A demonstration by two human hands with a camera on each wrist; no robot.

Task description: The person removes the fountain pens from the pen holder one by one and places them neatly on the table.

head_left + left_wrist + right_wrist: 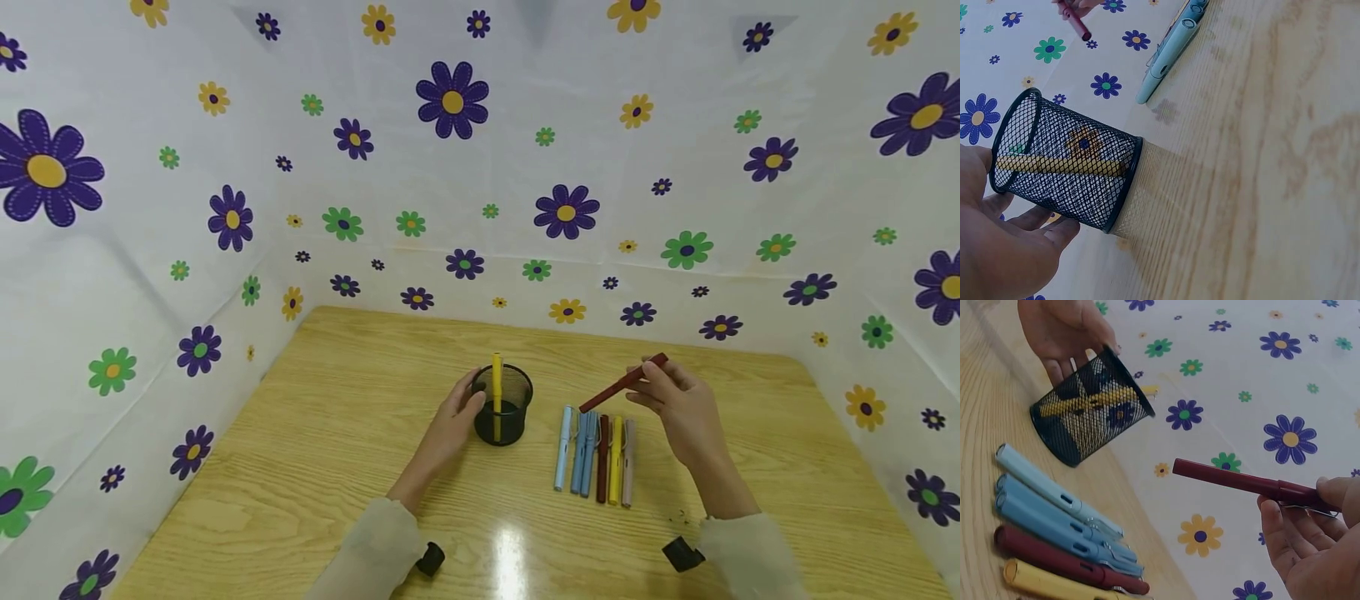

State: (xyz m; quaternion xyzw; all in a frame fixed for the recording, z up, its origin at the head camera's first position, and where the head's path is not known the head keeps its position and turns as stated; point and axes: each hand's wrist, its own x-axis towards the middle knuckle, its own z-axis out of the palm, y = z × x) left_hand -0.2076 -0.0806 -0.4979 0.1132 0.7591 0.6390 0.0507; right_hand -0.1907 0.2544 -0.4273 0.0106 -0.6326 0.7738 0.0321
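A black mesh pen cup (501,427) stands upright on the table, with one yellow pen (497,383) leaning inside it. My left hand (453,418) holds the cup from its left side, thumb near the rim and fingers round the mesh wall. Above the row of pens, my right hand (678,408) pinches a dark red pen (1229,479) near its clip end. That pen slants down toward the cup side. Below lie a pale blue pen (563,448), two blue pens (584,454), another dark red pen (603,458), a yellow pen (616,460) and a pinkish pen (627,462), side by side.
The wooden table (300,467) is bordered by a white cloth (480,167) printed with flowers at the back and sides. Black pieces (682,553) sit by each sleeve cuff. Light glares off the table's front middle.
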